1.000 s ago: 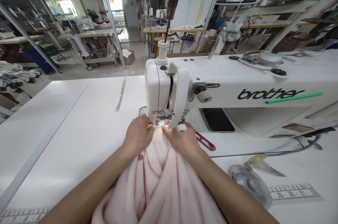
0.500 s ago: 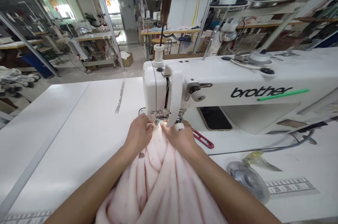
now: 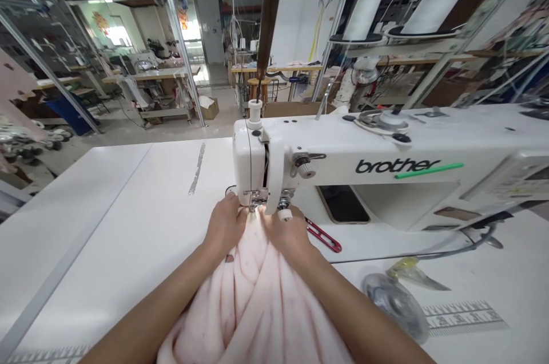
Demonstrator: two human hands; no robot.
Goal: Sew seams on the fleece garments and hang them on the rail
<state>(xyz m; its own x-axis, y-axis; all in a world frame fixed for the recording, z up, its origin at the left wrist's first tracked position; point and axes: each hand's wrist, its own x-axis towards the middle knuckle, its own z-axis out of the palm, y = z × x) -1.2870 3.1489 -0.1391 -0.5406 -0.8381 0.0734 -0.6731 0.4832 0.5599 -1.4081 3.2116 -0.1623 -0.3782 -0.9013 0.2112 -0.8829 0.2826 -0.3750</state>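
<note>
A bunched pale pink fleece fabric [image 3: 253, 301] lies on the white table [image 3: 128, 226] and runs up to the needle of a white Brother sewing machine [image 3: 343, 163]. My left hand [image 3: 223, 225] rests on the fabric's left side, fingers curled and pinching its edge just under the presser foot [image 3: 256, 205]. My right hand [image 3: 286, 233] presses the fabric's right side beside the needle, fingers closed on the cloth; its fingertips are partly hidden by the machine head.
Red thread snips [image 3: 323, 235] lie right of my right hand. A clear plastic disc [image 3: 394, 307] and a yellowish clear piece [image 3: 414, 273] sit at the near right, by a printed ruler strip [image 3: 463, 315]. A dark phone-like slab [image 3: 343, 204] lies under the machine arm. Workshop tables and racks stand behind.
My head has tilted and pulled back slightly, so the machine sits lower and smaller in view. Both hands stay on the fabric at the needle.
</note>
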